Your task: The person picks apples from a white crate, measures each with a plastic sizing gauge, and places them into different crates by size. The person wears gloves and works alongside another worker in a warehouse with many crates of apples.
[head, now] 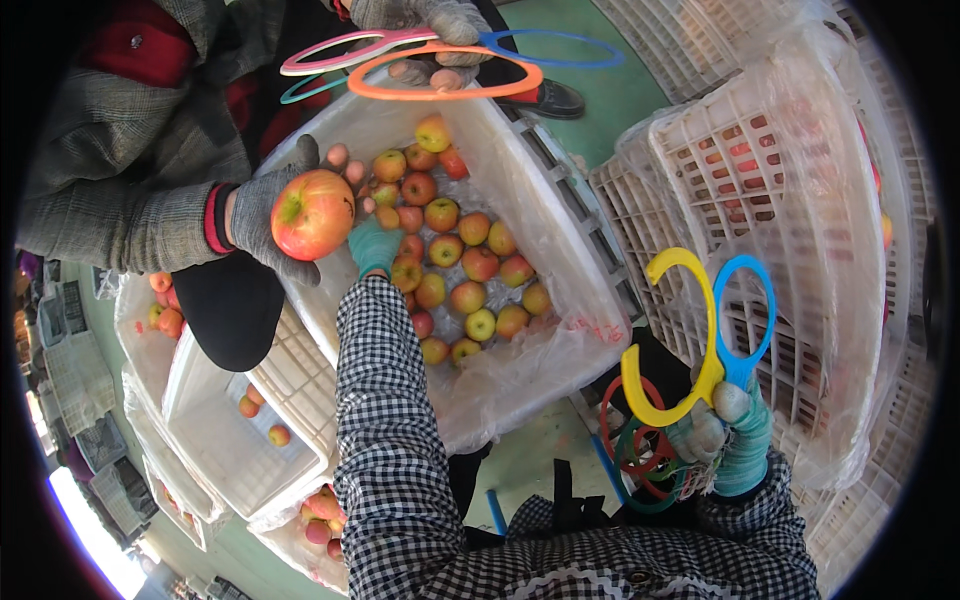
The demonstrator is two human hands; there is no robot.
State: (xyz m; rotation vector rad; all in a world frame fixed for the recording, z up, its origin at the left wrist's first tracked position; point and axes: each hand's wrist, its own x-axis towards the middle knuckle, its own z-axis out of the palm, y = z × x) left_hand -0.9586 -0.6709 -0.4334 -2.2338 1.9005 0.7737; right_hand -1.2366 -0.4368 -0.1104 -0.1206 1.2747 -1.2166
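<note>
My left hand point(375, 246), in a green glove, reaches into a plastic-lined white crate point(525, 375) beside several red-yellow apples point(469, 297). Its fingers are mostly hidden, so its hold is unclear. Low on the right, my right hand point(705, 431), in a worn green glove with pale fingertips, grips a set of plastic sizing rings. A yellow open-sided ring point(706, 322) and a blue ring point(772, 311) stick up from it; red, green and teal rings hang beside the hand.
Across the crate, a co-worker's gray-gloved hand point(251, 214) holds a large apple point(311, 215); the other gloved hand point(450, 22) holds pink, orange, blue and teal rings. White lattice crates point(720, 150) stand at right. More apple crates point(232, 465) stand at lower left.
</note>
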